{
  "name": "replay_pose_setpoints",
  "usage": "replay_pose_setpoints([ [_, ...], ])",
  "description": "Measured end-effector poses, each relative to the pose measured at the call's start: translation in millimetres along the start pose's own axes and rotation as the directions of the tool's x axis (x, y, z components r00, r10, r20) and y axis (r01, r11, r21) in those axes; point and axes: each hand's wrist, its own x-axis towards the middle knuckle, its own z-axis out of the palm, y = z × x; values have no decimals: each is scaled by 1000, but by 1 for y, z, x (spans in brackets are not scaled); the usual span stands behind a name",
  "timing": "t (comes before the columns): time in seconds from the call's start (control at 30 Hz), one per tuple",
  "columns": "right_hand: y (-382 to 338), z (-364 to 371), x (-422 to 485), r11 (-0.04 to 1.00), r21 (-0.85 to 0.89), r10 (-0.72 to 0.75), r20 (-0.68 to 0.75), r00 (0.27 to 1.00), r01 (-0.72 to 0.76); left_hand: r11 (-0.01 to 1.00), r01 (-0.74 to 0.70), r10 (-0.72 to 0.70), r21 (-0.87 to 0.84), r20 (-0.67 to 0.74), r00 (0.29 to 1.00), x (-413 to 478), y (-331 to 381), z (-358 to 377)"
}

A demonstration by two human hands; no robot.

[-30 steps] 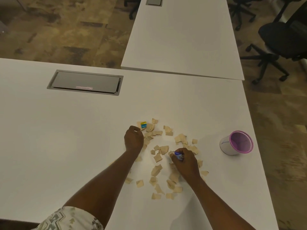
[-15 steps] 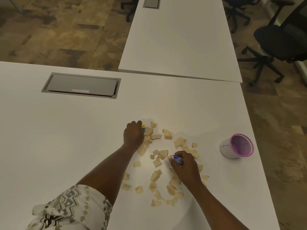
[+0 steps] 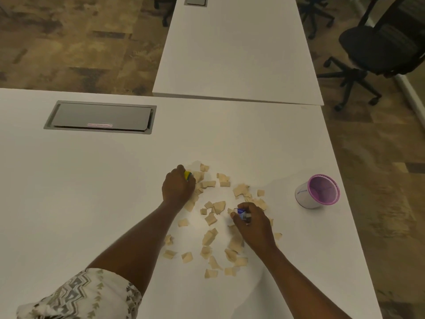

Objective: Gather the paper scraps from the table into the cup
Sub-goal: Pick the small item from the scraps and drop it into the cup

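Left hand is curled round a small yellow piece at the far-left edge of the paper scraps, which lie loose on the table. Right hand pinches a blue-white piece; the cup stands apart at right. Scraps are probably light, flimsy and curled: pinch a lifted edge or sweep them together.

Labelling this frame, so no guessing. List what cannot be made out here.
Head view only:
1. The yellow-green item in the left hand: mostly covered by fingers, identity unclear.
2. The blue-white item in the right hand: partly covered by fingers, print too small.
3. The paper scraps: any beneath both hands are hidden.
4. Lettering on the cup: too small to read.
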Motion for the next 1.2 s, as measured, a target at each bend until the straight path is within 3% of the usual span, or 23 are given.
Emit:
replay_pose_setpoints([
  [0.17, -5, -9, -2, 990, 117, 75, 1, 997, -75, 958, 227, -219, -173, 64, 974, -11, 5, -2],
  [0.27, -3, -15, -3, 972, 202, 115, 21, 993, -117, 932, 285, -269, -226, 97, 958, -17, 9, 0],
  [0.6, 10, -38, -12, 960, 256, 109, 38, 993, -115, 942, 156, -71, -298, 279, 958, -49, 27, -5],
  [0.83, 7, -52, -15, 950, 306, 41, 78, 996, -63, 832, 267, -87, -486, 362, 928, -61, 46, -7],
  [1.07, 9, -65, -14, 986, 159, -41, -54, 998, 50, 739, 404, -95, -539, 509, 855, -74, 76, -3],
  [1.2, 8, -75, -11, 980, 173, -75, -112, 991, 94, 711, 432, -72, -554, 555, 829, -81, 103, 5],
])
